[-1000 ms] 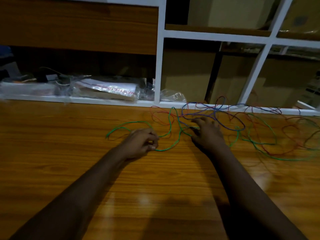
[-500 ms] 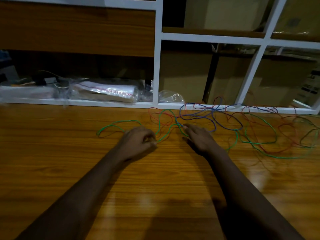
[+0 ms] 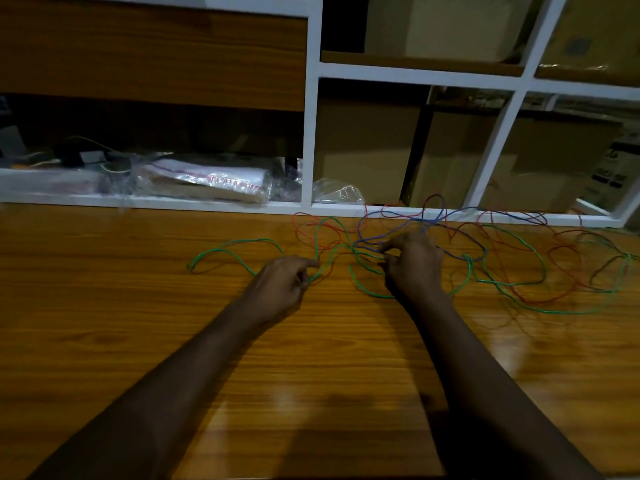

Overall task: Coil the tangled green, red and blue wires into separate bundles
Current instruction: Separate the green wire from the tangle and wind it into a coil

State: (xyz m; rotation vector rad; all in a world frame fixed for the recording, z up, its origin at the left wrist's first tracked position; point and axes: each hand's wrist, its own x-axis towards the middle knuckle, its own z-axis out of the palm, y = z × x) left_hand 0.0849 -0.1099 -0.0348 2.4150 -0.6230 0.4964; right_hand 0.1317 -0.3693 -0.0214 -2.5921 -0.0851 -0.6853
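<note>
No bundle yet, I judge: green wire (image 3: 242,241), red wire (image 3: 300,233), blue wire (image 3: 359,227) lie tangled on tabletop (image 3: 138,341). Left hand (image 3: 280,285) fingers pinch green wire; right hand (image 3: 414,268) fingers pinch strand, colour unclear.

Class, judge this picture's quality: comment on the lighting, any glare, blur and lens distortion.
Head view: dim overall; pale glare patches on the table between the forearms; green wire at left fairly crisp, wire tangle at far right smeared; white shelf frame splays from wide-angle distortion.
</note>
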